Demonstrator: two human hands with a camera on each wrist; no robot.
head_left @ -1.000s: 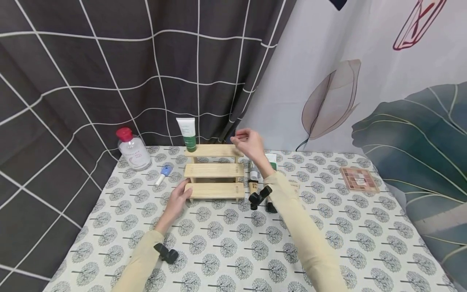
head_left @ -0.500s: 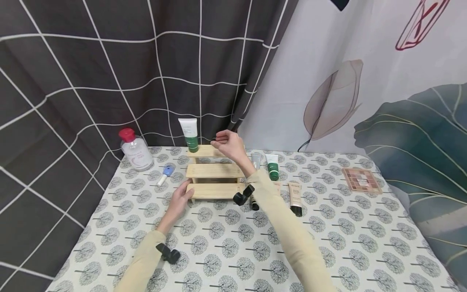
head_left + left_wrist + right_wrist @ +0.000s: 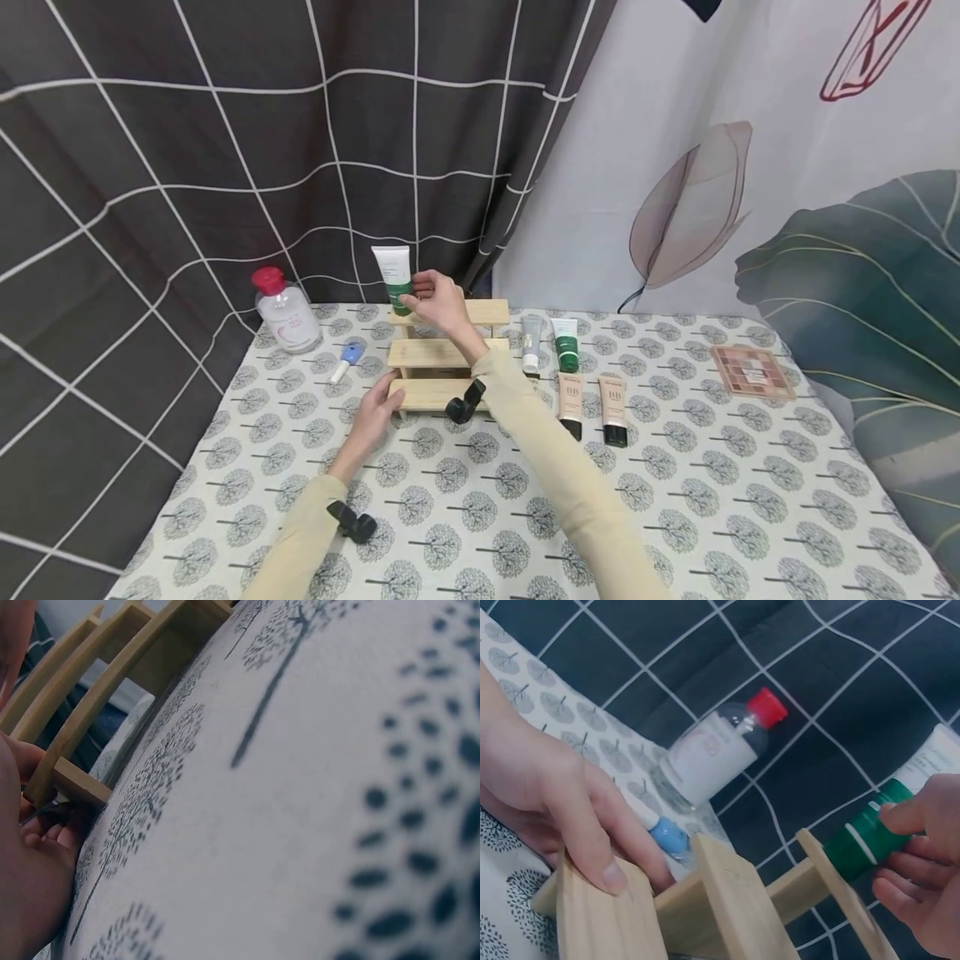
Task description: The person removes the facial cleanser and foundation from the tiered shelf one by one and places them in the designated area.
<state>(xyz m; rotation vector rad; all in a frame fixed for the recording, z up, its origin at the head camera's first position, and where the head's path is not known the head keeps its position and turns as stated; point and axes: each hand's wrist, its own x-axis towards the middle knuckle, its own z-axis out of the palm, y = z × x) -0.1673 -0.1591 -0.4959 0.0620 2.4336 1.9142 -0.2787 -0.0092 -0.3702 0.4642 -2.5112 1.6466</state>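
Observation:
A three-tier wooden step shelf (image 3: 423, 354) stands on the cloth. My left hand (image 3: 372, 413) grips the left end of its lowest tier, thumb on top and fingers underneath; the right wrist view shows this grip too. A white-and-green squeeze tube (image 3: 394, 273) stands upright at the left end of the top tier. My right hand (image 3: 441, 307) is at its right edge. In the right wrist view the thumb (image 3: 898, 817) lies across the tube's green part (image 3: 859, 841), with the curled fingers on the other side, so the hand pinches it low down.
A clear bottle with a red cap (image 3: 288, 317) and a blue-and-white item (image 3: 347, 360) lie left. To the right lie a grey tube (image 3: 531, 343), another green-and-white tube (image 3: 566, 343), two beige BB tubes (image 3: 571, 402) (image 3: 612, 407) and a makeup palette (image 3: 752, 372). Curtains hang behind.
My right hand has moved left along the top tier from its right end to the tube and taken hold of it. The left hand keeps its grip on the shelf.

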